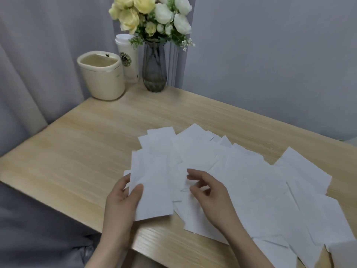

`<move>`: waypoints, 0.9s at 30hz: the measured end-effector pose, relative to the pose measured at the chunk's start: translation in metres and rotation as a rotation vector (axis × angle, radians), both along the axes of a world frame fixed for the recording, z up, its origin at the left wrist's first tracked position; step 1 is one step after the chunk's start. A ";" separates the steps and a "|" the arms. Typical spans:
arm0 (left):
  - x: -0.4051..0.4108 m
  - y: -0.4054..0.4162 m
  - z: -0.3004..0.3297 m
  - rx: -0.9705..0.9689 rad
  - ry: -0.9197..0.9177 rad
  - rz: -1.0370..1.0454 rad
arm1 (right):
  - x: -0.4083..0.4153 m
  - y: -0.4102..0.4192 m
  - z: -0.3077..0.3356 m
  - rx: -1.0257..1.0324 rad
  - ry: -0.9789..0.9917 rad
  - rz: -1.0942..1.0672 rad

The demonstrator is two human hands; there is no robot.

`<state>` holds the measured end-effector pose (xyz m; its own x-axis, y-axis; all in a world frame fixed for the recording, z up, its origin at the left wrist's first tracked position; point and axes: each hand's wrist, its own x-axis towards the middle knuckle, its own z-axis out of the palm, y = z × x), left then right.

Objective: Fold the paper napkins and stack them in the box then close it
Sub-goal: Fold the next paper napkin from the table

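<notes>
The counter (81,144) in front of me is pale wood with a fine straight grain, its near edge running slantwise across my lap, and grey curtains (29,60) hang in folds behind it on the left while a plain grey wall (270,55) closes the right. White paper napkins (251,186) lie scattered in a loose, overlapping spread over the right and middle of the counter, reaching down to its near edge. My left hand (123,198) has its grip clamped on one napkin (152,182), thumb on top and fingers beneath its left edge, holding it just above the pile. My right hand (208,192) hovers over the spread with the grip apart, fingers loosely bent and nothing held. At the far left corner stands a cream tub (101,78), with a white lidded cup (127,57) close behind it and a dark glass vase (154,68) of yellow and white flowers (152,14) just to the right. I cannot see a box among these.
</notes>
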<state>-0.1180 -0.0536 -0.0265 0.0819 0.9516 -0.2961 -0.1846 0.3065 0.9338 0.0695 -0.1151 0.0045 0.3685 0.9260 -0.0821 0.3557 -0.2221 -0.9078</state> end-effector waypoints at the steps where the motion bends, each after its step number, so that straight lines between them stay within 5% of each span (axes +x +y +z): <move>1: -0.008 0.003 -0.001 0.009 0.016 0.030 | -0.002 0.008 0.000 0.005 -0.045 0.037; 12: -0.052 0.015 -0.008 0.008 0.054 0.196 | -0.025 0.078 -0.020 -0.114 -0.563 0.300; 27: -0.057 0.023 -0.018 -0.029 0.020 0.277 | -0.040 0.085 -0.019 -0.092 -0.840 0.291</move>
